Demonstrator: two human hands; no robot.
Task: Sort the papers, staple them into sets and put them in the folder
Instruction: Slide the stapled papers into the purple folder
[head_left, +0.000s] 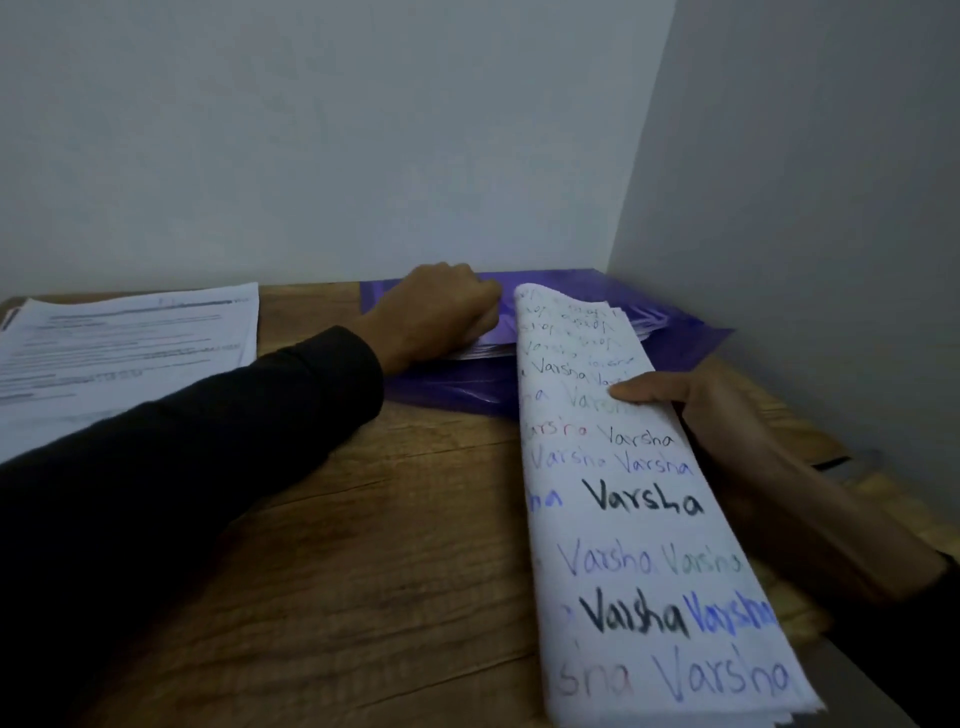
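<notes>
A purple plastic folder (675, 332) lies in the far right corner of the wooden desk (395, 519). My left hand (441, 312) is curled and grips the folder's upper flap at its near edge, over sheets that show underneath. My right hand (711, 415) holds a bundle of white handwritten papers (639, 519), thumb on top, with the bundle bent lengthwise and its far end lying over the folder's contents. A second stack of printed papers (124, 353) rests at the desk's far left.
White walls close off the desk at the back and on the right. A dark, flat object (831, 462) shows by the right wall behind my right forearm. Bare wood lies between my two arms.
</notes>
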